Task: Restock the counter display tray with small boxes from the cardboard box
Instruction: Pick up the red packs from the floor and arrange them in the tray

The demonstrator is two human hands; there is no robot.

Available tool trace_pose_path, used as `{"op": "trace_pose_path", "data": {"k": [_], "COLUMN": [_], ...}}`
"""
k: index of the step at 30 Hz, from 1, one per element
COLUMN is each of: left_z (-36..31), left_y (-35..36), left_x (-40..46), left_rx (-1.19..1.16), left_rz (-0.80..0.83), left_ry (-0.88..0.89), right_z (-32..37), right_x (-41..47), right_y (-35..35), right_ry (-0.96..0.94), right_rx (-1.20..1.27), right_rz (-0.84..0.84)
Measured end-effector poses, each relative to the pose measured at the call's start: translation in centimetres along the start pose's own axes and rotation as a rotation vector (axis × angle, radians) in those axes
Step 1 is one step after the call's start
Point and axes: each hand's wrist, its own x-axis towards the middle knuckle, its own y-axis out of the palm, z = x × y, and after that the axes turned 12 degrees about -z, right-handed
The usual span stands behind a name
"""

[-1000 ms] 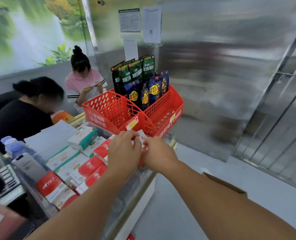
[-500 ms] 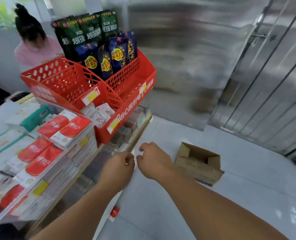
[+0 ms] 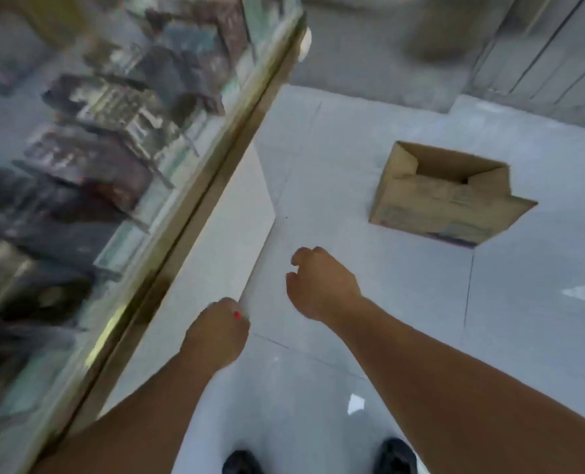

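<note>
Head view. The cardboard box (image 3: 450,200) is taken as the landmark; it stands on the floor (image 3: 369,302) with its flaps open, well apart from the glass counter (image 3: 120,165) to its left. The right hand (image 3: 321,283) is held nearer the viewer than the box, well short of it, fingers loosely curled and holding nothing. The left hand (image 3: 217,331) is farther from the box, beside the counter base, fingers curled inward; a small red spot is seen at its edge, and whether anything is pinched cannot be told.

Risks: an open flap may be caught by a reaching hand and the box tipped or pushed away. The counter edge may be struck in bending down.

Not visible: the display tray is out of frame. The box interior is shadowed, so small boxes inside cannot be confirmed. Goods behind the glass are blurred.
</note>
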Motion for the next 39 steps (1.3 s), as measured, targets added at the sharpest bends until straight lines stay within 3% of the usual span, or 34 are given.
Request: {"op": "trace_pose_path", "data": {"k": [8, 15, 24, 29, 34, 39], "left_z": [11.9, 19.0, 20.5, 21.0, 20.4, 12.3], "left_y": [24.1, 36.5, 40.6, 41.4, 41.6, 34.6], "left_x": [13.7, 21.3, 22.2, 21.9, 20.0, 15.1], "left_rx": [0.116, 0.088, 0.181, 0.259, 0.06, -0.189], "left_rz": [0.014, -0.166, -0.129, -0.153, -0.093, -0.165], "left_ry": [-0.149, -0.226, -0.281, -0.216, -0.211, -0.098], "right_z": [-13.4, -20.3, -19.5, -19.9, -19.9, -17.5], "right_x": [9.1, 13.9, 14.7, 14.3, 13.1, 10.5], "right_y": [24.1, 34.3, 35.7, 34.9, 34.0, 28.1], "right_ry": [0.071, 0.08, 0.023, 0.009, 0.018, 0.046], "right_rx": [-0.026, -0.057, -0.009, -0.022, -0.02, 0.027], "right_rz": [0.138, 0.153, 0.087, 0.055, 0.053, 0.01]}}
